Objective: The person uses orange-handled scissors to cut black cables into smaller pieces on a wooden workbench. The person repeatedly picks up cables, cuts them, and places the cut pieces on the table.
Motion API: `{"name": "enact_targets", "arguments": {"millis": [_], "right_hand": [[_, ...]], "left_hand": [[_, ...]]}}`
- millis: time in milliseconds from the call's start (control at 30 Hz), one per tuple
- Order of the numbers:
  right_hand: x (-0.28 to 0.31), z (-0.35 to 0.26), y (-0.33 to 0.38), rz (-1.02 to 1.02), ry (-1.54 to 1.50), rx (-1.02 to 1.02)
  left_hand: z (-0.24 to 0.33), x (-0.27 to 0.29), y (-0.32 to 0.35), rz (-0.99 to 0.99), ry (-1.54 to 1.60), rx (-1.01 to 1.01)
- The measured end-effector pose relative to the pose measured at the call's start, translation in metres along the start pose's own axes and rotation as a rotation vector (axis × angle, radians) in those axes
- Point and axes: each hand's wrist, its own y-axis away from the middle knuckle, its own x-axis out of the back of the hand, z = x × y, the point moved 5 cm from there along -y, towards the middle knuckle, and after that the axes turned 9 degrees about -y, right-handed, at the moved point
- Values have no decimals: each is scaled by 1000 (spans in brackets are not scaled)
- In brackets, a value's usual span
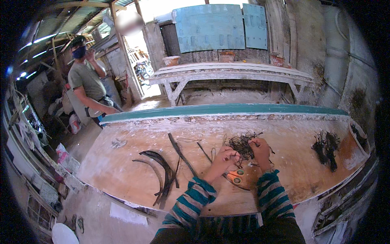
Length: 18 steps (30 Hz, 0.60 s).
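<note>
My left hand [223, 162] is closed, fingertips pinched together above the wooden tabletop [126, 171]; what lies between them, if anything, is too small to make out. Beside it, my right hand [260, 152] is closed at the edge of a tangled heap of thin black strands [240, 145], its fingertips on the strands. Scissors with orange handles [235, 176] lie just below, between my wrists. To the left are several long, curved black strips [164, 175], with a straighter dark strip [183, 155] nearer my left hand.
Dark knotted bundles [326, 148] lie at the table's right, near a tipped brownish container [354, 148]. A green rail [227, 109] runs along the far edge. Behind stands a whitish bench [227, 74] with pots. At the left, a masked person [88, 79] stands, one hand by the rail's end.
</note>
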Motion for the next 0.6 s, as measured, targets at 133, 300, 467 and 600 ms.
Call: {"name": "enact_targets", "arguments": {"millis": [133, 300, 467, 600], "right_hand": [[-10, 2, 2, -161, -119, 7], [-26, -46, 21, -351, -285, -177], [-32, -70, 26, -422, 46, 108], [-42, -85, 41, -450, 63, 342]], "left_hand": [[-41, 36, -11, 98, 1, 99], [-45, 75, -6, 353, 107, 251], [-63, 83, -4, 407, 31, 280], [-94, 89, -2, 519, -59, 198]]}}
